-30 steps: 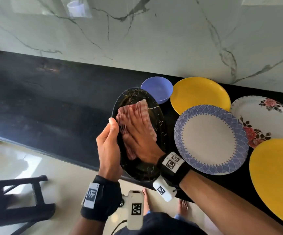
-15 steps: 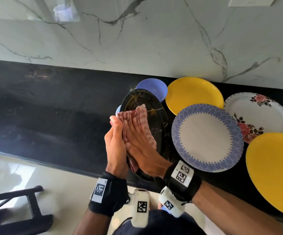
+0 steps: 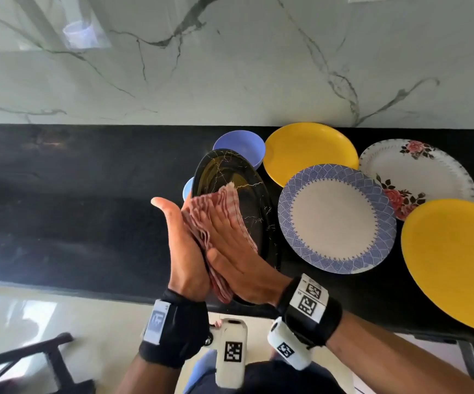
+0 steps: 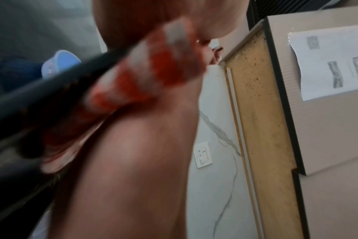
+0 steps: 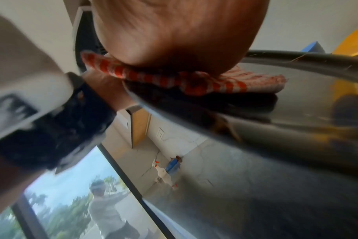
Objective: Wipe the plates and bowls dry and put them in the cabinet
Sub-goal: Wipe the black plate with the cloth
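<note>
Right, largest first: white marble-veined wall [image 3: 230, 66] behind a long black stone countertop [image 3: 73, 209]. On the counter, right side, a big yellow round plate [image 3: 454, 260] nearest the edge, another yellow round plate [image 3: 309, 150] against the wall, a white plate with a blue patterned rim [image 3: 336, 218] between them, and a white plate with pink rose print [image 3: 417, 172] behind it, partly covered by the near yellow one. The blue-rimmed plate overlaps the far yellow plate's front edge.

I hold the black oval plate with gold veining [image 3: 230, 177] tilted steeply on edge, above the counter's front part, just left of the blue-rimmed plate. My left hand [image 3: 181, 251] backs it from the left, fingers straight, thumb sticking up, palm pressed flat to the underside. My right hand [image 3: 235, 251] lies flat on the plate's face, fingers straight, pressing the folded red-and-white checked cloth [image 3: 215, 211] onto it; the cloth sits sandwiched between my palm and the plate, its lower end hanging past the rim.

Behind the plate, a periwinkle blue bowl [image 3: 241, 146] stands near the wall; a second light blue item [image 3: 188, 189] peeks out at the plate's left edge, mostly hidden.
</note>
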Available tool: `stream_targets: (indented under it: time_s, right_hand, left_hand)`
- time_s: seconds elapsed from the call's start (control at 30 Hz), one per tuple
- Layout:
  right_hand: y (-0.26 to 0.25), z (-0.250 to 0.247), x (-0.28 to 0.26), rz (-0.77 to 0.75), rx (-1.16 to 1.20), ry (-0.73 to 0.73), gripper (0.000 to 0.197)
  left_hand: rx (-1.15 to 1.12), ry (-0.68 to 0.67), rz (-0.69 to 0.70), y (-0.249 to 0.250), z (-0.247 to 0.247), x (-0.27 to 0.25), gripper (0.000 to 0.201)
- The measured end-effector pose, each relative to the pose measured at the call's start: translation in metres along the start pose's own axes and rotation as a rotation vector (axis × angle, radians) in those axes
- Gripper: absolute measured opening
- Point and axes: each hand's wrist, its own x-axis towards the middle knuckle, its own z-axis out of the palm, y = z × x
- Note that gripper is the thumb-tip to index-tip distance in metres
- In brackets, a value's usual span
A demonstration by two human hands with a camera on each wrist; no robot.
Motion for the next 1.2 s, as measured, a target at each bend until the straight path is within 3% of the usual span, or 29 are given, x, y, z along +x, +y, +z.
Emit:
stream_targets:
  time_s: [0.07, 0.17, 0.23, 0.37, 0.5, 0.6, 0.73, 0.83, 0.87, 0.93, 1.0, 1.1, 1.2]
  right_hand:
    - [-0.002, -0.005, 0.019, 0.02, 0.022, 0.049, 0.058]
    - [0.004, -0.011, 0.046, 0.103, 0.035, 0.126, 0.056]
    - [0.008, -0.012, 0.066, 0.129, -0.078, 0.221, 0.055]
    - [0.043, -0.014, 0.082, 0.185, -0.114, 0.31, 0.056]
    - [0.085, -0.017, 0.058, 0.385, -0.14, 0.25, 0.067]
    - [0.093, -0.011, 0.034, 0.411, -0.163, 0.254, 0.063]
    - [0.078, 0.001, -0.005, 0.499, -0.204, 0.155, 0.055]
    - [0.069, 0.019, -0.038, 0.359, -0.271, 0.123, 0.057]
    - [0.064, 0.022, -0.043, 0.397, -0.235, 0.088, 0.054]
    - [0.047, 0.026, -0.053, 0.438, -0.186, -0.061, 0.056]
    - [0.024, 0.03, -0.056, 0.37, -0.118, -0.169, 0.059]
    - [0.011, 0.032, -0.054, 0.268, -0.161, -0.224, 0.059]
    - [-0.001, 0.027, -0.036, 0.16, -0.225, -0.216, 0.057]
  left_hand:
    - [0.027, -0.022, 0.02, -0.004, 0.002, -0.002, 0.096]
    - [0.186, 0.02, 0.115, -0.01, -0.002, -0.002, 0.047]
    - [0.229, -0.005, 0.12, -0.005, -0.014, -0.001, 0.037]
    - [0.246, -0.038, 0.064, 0.006, -0.034, 0.0, 0.038]
    - [0.258, -0.046, 0.057, 0.009, -0.04, -0.002, 0.039]
    - [0.246, -0.027, 0.075, 0.008, -0.042, 0.001, 0.039]
    - [0.237, -0.038, 0.11, 0.009, -0.042, 0.002, 0.038]
    - [0.227, -0.042, 0.111, 0.009, -0.045, 0.006, 0.031]
    - [0.222, -0.034, 0.108, 0.009, -0.044, 0.007, 0.03]
    - [0.205, -0.023, 0.09, 0.01, -0.044, 0.009, 0.028]
    - [0.174, -0.028, 0.078, 0.011, -0.041, 0.01, 0.029]
    - [0.143, -0.04, 0.081, 0.013, -0.035, 0.011, 0.039]
    - [0.136, -0.018, 0.072, 0.015, -0.032, 0.01, 0.067]
